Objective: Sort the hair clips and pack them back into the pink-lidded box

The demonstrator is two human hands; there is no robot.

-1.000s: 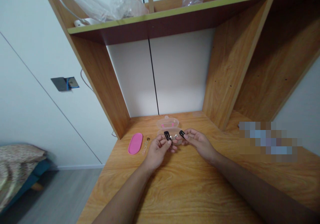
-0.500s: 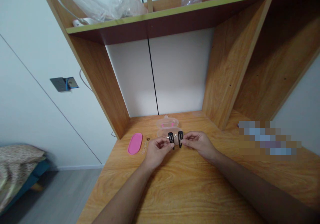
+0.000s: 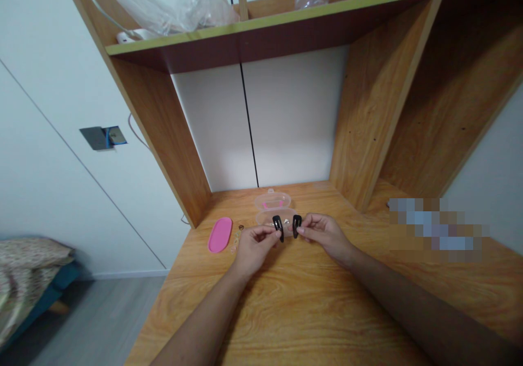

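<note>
The left clip (image 3: 278,227) and right clip (image 3: 297,225) stood slightly apart above a wooden desk (image 3: 269,311), one pinched by the left hand (image 3: 256,247) at eight o'clock, the other by the right hand (image 3: 326,235) at three, a fingertip grip that seemingly left both in plain view. Just beyond, at twelve, lay an open case (image 3: 262,215), probably placed for easy reach. At nine, small bands (image 3: 236,242) lay beside a pink tray (image 3: 219,235), perhaps set aside to free the middle.
</note>
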